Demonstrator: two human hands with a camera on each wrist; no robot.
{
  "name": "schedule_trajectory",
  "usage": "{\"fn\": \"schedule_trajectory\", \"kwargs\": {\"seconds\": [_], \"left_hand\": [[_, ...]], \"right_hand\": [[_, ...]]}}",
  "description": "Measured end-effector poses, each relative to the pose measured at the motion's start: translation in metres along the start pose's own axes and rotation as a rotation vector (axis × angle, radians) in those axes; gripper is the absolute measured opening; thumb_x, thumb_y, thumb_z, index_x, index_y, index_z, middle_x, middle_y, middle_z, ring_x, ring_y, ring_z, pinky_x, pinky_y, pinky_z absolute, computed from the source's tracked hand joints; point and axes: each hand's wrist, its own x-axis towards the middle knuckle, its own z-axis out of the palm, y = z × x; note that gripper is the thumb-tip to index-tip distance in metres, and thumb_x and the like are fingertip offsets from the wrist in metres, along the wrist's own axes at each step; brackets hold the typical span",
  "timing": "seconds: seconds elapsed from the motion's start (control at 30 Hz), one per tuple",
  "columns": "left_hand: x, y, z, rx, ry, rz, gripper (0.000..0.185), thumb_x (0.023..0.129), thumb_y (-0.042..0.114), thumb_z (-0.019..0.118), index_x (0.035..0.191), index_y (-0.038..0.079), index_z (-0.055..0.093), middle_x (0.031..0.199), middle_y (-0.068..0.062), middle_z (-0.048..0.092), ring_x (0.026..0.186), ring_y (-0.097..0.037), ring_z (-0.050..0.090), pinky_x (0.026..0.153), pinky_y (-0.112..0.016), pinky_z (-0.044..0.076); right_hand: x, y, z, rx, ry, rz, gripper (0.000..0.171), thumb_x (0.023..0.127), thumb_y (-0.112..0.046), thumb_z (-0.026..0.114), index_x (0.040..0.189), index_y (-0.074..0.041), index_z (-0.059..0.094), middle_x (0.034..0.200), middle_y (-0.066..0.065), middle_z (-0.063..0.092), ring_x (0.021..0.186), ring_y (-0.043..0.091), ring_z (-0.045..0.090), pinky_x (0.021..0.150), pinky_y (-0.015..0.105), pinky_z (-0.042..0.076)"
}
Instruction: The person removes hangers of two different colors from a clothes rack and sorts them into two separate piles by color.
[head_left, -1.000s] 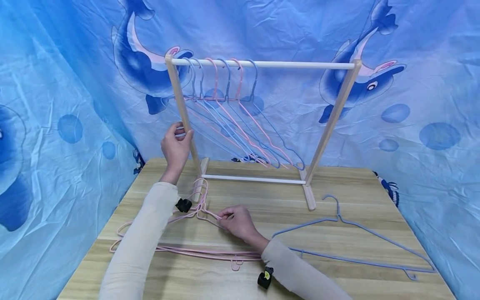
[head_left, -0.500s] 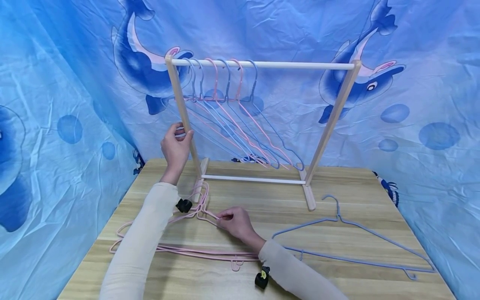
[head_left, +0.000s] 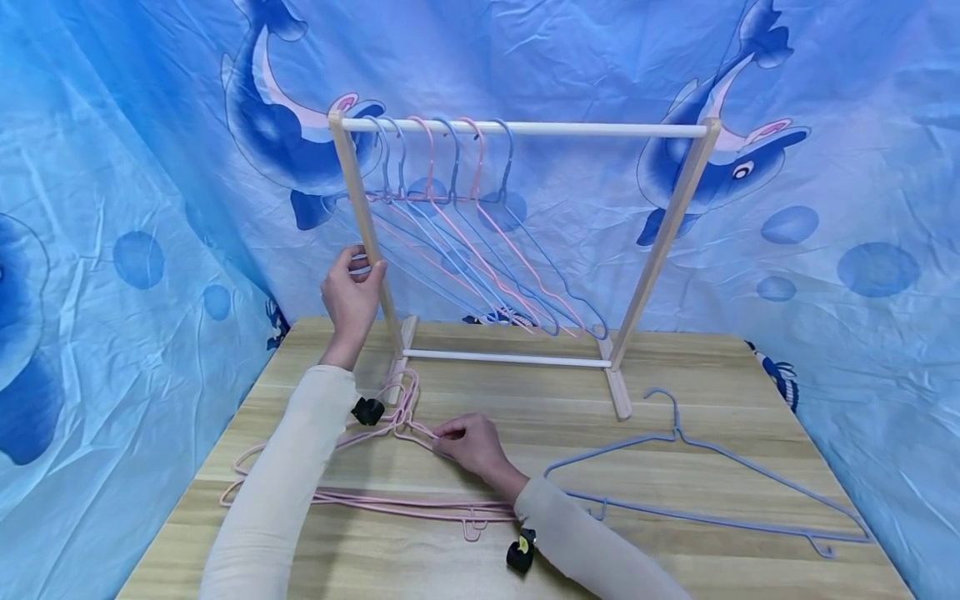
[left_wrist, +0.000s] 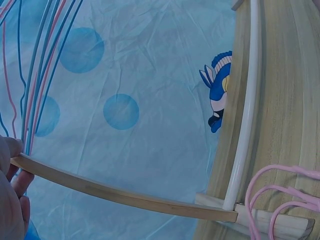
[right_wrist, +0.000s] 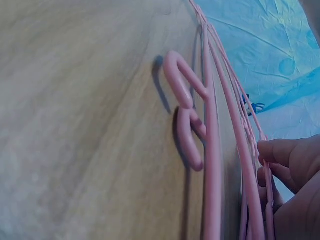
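Observation:
My left hand (head_left: 351,292) grips the left wooden post (head_left: 356,187) of a small clothes rack, thumb on the near side. The left wrist view shows the fingers around that post (left_wrist: 125,195). My right hand (head_left: 474,446) pinches the shoulder of a pink clothes hanger. That hanger belongs to a bunch of pink hangers (head_left: 420,503) lying overlapped on the table, partly behind my left forearm. In the right wrist view, thumb and fingers of the right hand (right_wrist: 295,175) close on a pink wire beside the others (right_wrist: 212,150); the fingertips are partly hidden.
Several blue and pink hangers hang from the left half of the rack's white top rail (head_left: 600,129). A blue hanger (head_left: 677,414) lies on the right side of the wooden table (head_left: 555,575). A blue dolphin-print cloth (head_left: 570,50) encloses the back and sides.
My right hand has shifted slightly left with the pinched pink hanger, and its hook now sits a little lower, nearer the other hooks. The left hand has stayed on the post.

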Motion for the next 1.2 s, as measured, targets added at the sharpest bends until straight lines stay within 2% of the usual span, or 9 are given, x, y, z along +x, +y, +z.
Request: {"fn": "schedule_trajectory", "kwargs": {"seconds": [0.23, 0.4, 0.57, 0.83, 1.07, 1.2], "left_hand": [[-0.001, 0.000, -0.001, -0.004, -0.001, 0.010, 0.030, 0.095, 0.020, 0.075, 0.122, 0.009, 0.071, 0.110, -0.014, 0.075, 0.095, -0.029, 0.076, 0.085, -0.045, 0.061], [-0.002, 0.000, -0.001, -0.004, -0.005, 0.003, 0.030, 0.095, 0.021, 0.075, 0.122, 0.009, 0.071, 0.110, -0.013, 0.075, 0.095, -0.029, 0.075, 0.085, -0.045, 0.061], [-0.002, 0.000, -0.001, -0.003, -0.005, 0.002, 0.031, 0.095, 0.021, 0.075, 0.123, 0.009, 0.071, 0.110, -0.014, 0.075, 0.096, -0.028, 0.075, 0.086, -0.045, 0.061], [0.000, 0.001, 0.000, -0.002, -0.004, -0.012, 0.030, 0.095, 0.022, 0.074, 0.123, 0.010, 0.071, 0.110, -0.014, 0.075, 0.097, -0.029, 0.076, 0.086, -0.046, 0.061], [-0.001, 0.000, 0.001, -0.004, -0.001, -0.005, 0.030, 0.096, 0.022, 0.074, 0.123, 0.010, 0.071, 0.110, -0.014, 0.075, 0.096, -0.029, 0.076, 0.086, -0.045, 0.061], [-0.001, -0.001, 0.002, -0.002, 0.001, -0.003, 0.030, 0.096, 0.022, 0.073, 0.123, 0.010, 0.071, 0.110, -0.013, 0.075, 0.096, -0.029, 0.076, 0.087, -0.045, 0.061]], "right_hand": [[-0.001, 0.001, -0.001, -0.001, -0.004, -0.015, 0.009, 0.081, -0.007, 0.084, 0.089, -0.007, 0.082, 0.074, -0.003, 0.073, 0.064, 0.002, 0.058, 0.060, 0.019, 0.047], [-0.001, 0.005, -0.005, 0.056, -0.025, -0.006, 0.013, 0.080, -0.009, 0.085, 0.092, -0.005, 0.082, 0.076, -0.002, 0.074, 0.065, 0.003, 0.060, 0.061, 0.019, 0.050], [-0.005, 0.004, -0.016, 0.115, -0.040, 0.010, 0.017, 0.084, -0.014, 0.082, 0.097, -0.004, 0.081, 0.081, 0.001, 0.076, 0.069, 0.004, 0.064, 0.065, 0.020, 0.053], [-0.022, -0.011, -0.052, 0.207, -0.059, 0.054, 0.028, 0.091, -0.021, 0.078, 0.111, -0.002, 0.077, 0.099, 0.004, 0.076, 0.085, 0.012, 0.067, 0.077, 0.027, 0.057], [-0.044, -0.024, -0.087, 0.159, -0.038, 0.029, 0.027, 0.094, -0.028, 0.076, 0.115, -0.012, 0.078, 0.109, 0.004, 0.076, 0.092, 0.014, 0.068, 0.079, 0.025, 0.056], [-0.055, -0.034, -0.112, 0.167, -0.019, -0.003, 0.029, 0.094, -0.025, 0.076, 0.118, -0.008, 0.077, 0.107, 0.007, 0.077, 0.093, 0.017, 0.070, 0.077, 0.024, 0.057]]}}
